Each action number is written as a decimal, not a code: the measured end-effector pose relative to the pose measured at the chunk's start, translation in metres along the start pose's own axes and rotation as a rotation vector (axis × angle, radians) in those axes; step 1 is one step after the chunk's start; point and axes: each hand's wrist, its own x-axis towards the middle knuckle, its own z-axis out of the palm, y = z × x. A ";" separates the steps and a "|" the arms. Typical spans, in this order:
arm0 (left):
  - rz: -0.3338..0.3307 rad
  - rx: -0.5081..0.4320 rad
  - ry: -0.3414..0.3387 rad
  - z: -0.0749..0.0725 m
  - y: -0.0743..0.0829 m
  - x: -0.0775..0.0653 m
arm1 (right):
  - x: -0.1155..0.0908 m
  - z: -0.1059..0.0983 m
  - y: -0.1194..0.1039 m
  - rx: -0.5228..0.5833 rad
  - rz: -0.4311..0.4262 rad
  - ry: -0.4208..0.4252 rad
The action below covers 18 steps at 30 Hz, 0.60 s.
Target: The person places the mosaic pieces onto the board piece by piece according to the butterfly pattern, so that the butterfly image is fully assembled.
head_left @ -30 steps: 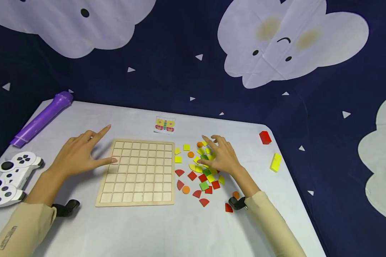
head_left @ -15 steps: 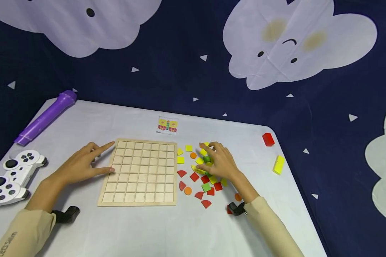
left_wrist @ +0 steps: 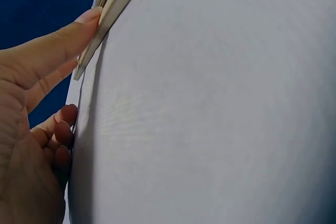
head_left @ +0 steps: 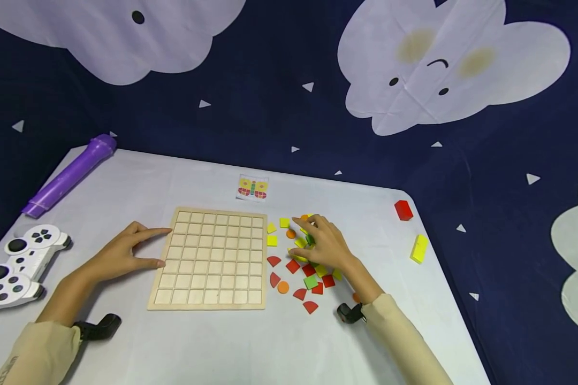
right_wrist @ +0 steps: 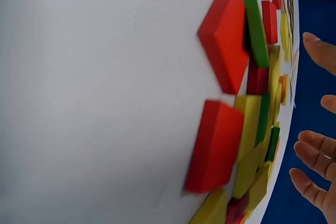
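A square wooden grid board (head_left: 212,259) lies flat on the white table. My left hand (head_left: 113,256) is at its left edge, thumb and index finger spread and nearly straight. In the left wrist view the thumb (left_wrist: 68,40) touches the board's rim (left_wrist: 116,11). My right hand (head_left: 329,243) hovers over a loose pile of coloured pieces, its fingers apart and holding nothing. Red squares (head_left: 328,280), a green square (head_left: 310,282), yellow squares (head_left: 272,241), red quarter-circles (head_left: 310,307) and orange discs (head_left: 282,287) show around it. The hand hides part of the pile.
A small butterfly pattern card (head_left: 252,187) lies behind the board. At the left are a purple toy microphone (head_left: 72,174) and a white game controller (head_left: 21,267). A red block (head_left: 403,210) and a yellow block (head_left: 419,249) sit near the right edge.
My left hand has come nearer to me along the board's left edge, its index finger now at the rim. My right hand stays over the pile. The head view has shifted slightly.
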 end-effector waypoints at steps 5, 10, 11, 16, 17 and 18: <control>0.014 -0.015 0.034 0.002 -0.003 -0.002 | 0.013 0.001 -0.008 0.009 -0.030 -0.011; 0.020 -0.021 0.054 0.004 -0.006 -0.003 | 0.029 0.004 -0.016 0.021 -0.076 -0.011; 0.018 -0.024 0.055 0.005 -0.006 -0.004 | 0.032 0.005 -0.018 0.020 -0.084 -0.011; 0.017 -0.031 0.061 0.006 -0.007 -0.004 | 0.045 0.008 -0.023 0.017 -0.076 -0.042; 0.017 -0.030 0.062 0.006 -0.007 -0.004 | 0.047 0.008 -0.023 0.021 -0.070 -0.048; 0.018 -0.027 0.065 0.006 -0.006 -0.004 | 0.048 0.009 -0.024 0.023 -0.062 -0.055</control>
